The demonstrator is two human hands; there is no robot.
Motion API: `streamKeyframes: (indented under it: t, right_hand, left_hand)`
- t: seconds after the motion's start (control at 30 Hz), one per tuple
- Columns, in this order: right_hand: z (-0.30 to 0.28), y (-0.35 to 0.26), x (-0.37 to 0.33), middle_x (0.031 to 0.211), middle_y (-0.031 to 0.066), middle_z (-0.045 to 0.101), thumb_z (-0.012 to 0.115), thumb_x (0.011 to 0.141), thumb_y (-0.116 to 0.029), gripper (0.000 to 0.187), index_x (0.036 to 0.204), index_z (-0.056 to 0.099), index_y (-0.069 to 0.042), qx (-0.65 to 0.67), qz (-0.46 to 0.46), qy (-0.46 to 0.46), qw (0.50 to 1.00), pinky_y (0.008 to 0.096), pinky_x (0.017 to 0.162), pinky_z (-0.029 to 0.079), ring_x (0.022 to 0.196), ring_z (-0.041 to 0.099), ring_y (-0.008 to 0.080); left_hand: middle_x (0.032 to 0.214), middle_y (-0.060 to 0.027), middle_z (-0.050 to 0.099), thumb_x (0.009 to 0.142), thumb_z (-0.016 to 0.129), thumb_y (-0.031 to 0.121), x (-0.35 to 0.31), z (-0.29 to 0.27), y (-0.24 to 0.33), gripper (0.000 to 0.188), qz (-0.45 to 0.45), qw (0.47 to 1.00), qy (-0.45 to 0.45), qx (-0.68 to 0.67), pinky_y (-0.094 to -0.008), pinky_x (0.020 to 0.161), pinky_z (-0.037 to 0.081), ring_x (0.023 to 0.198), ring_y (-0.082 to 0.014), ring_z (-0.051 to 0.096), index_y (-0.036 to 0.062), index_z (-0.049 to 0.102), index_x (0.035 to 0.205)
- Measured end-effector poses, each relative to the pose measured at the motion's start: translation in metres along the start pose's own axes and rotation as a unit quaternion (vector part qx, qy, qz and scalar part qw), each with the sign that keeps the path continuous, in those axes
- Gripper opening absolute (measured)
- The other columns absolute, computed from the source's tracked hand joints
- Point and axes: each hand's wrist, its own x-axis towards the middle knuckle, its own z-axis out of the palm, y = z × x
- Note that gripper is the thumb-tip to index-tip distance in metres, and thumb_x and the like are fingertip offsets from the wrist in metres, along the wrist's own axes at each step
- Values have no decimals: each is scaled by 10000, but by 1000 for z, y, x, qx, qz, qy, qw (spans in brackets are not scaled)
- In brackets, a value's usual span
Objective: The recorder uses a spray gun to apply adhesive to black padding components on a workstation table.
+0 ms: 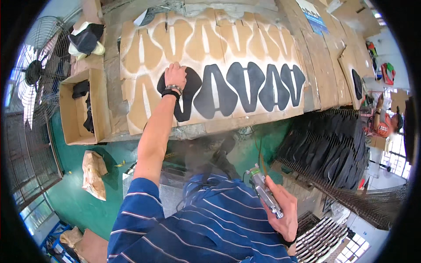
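My left hand (176, 76) reaches across the bench to a black U-shaped shoe-upper piece (192, 83), with its fingers bent over the top of the piece. That piece lies on a cardboard sheet at the left end of a row. Beside it lie more black shoe-upper pieces (247, 83), set side by side with alternating directions. Close to my body, on the right, my right hand (284, 208) is closed around a metal spray gun (266, 194) with a hose on it. The spray gun is held low, away from the bench.
Pale overspray outlines bare shapes on the cardboard sheet (175, 37). An open carton (72, 136) with black scraps stands at the left, near a fan (34, 72). A wire rack (324, 149) full of black pieces is at the right. A crumpled paper bag (93, 175) lies on the green floor.
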Motion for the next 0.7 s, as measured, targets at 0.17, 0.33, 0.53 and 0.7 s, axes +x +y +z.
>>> streamKeyframes:
  t: [0.17, 0.33, 0.53, 0.7]
  right_hand:
    - [2, 9, 3, 1082, 220, 677, 613, 645, 151, 875, 1499, 535, -25, 6, -7, -7, 1000, 380, 875, 535, 952, 660, 432]
    - [3, 7, 11, 1101, 217, 684, 614, 643, 151, 884, 1504, 530, -31, 14, -7, -19, 1000, 374, 885, 532, 965, 662, 430]
    - [6, 7, 15, 1102, 216, 686, 616, 646, 152, 892, 1513, 523, -34, 11, -7, -30, 999, 379, 886, 534, 966, 665, 429]
    - [6, 7, 15, 1108, 219, 688, 623, 643, 152, 896, 1513, 524, -35, 3, -13, -33, 999, 386, 879, 540, 963, 672, 427]
  left_hand:
    - [1043, -73, 652, 848, 747, 180, 0, 0, -2, 161, 12, 1000, 5, -25, -457, 906, 491, 1076, -277, 621, 155, 772, 1005]
    - [1029, -62, 657, 842, 771, 180, 1, -2, 0, 142, -19, 999, 9, -25, -469, 893, 489, 1052, -281, 633, 155, 769, 982]
    - [1045, -73, 655, 829, 791, 200, 3, -5, -2, 197, -40, 998, 6, -56, -467, 901, 482, 1061, -293, 631, 150, 747, 1014]
    - [1061, -75, 657, 860, 755, 152, -6, -4, 1, 228, -20, 997, 65, -38, -456, 896, 482, 1052, -294, 636, 143, 733, 1087]
